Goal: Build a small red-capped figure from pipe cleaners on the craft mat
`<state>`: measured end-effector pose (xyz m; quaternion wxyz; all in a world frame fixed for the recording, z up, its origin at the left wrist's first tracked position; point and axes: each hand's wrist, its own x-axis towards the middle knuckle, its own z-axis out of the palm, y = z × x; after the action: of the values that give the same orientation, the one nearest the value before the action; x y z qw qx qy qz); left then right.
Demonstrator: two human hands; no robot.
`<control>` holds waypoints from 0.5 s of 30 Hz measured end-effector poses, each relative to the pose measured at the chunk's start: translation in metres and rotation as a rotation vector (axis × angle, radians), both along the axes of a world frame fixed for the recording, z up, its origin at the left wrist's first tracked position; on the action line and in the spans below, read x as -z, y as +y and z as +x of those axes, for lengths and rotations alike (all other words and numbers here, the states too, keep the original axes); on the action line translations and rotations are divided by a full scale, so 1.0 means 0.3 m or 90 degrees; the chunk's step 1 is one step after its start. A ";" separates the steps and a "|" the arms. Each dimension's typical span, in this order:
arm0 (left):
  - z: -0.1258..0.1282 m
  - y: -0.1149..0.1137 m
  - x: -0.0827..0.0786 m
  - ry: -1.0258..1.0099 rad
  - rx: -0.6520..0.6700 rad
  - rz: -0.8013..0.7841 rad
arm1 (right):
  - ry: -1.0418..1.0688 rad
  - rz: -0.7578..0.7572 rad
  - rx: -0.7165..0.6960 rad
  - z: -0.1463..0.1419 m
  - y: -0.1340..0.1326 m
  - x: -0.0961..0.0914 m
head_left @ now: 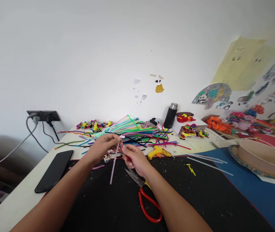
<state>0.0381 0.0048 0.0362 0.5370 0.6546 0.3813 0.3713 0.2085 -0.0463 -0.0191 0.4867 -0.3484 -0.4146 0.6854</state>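
Note:
My left hand (103, 145) pinches the top end of a pale pink pipe cleaner (114, 162), which hangs down toward the black mat (200, 199). My right hand (134, 159) is closed just beside it, fingers pinched on the same pipe cleaner near its curled top. Both hands hover above the mat, in front of a big heap of coloured pipe cleaners (132, 132). Red-handled scissors (144, 196) lie on the mat under my right wrist.
A black phone (54, 170) lies at the left. A yellow glue gun (158, 152) sits right of my hands, clear glue sticks (206, 162) beyond it. A black flask (170, 116), small pipe-cleaner figures (190, 129) and a round tray (260, 158) stand at the back right. A wall socket (43, 115) has cables.

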 end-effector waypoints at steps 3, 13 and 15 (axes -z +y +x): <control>-0.002 0.005 0.000 -0.016 -0.029 0.012 | 0.013 0.019 -0.005 0.001 -0.001 -0.001; 0.004 0.013 0.015 -0.070 -0.048 -0.077 | 0.009 0.013 0.001 -0.005 -0.002 0.004; 0.005 0.015 0.015 -0.098 -0.052 -0.100 | 0.005 0.020 0.015 -0.006 0.000 0.006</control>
<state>0.0396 0.0094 0.0315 0.5988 0.5641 0.3928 0.4110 0.2067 -0.0463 -0.0207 0.5022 -0.3428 -0.4192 0.6742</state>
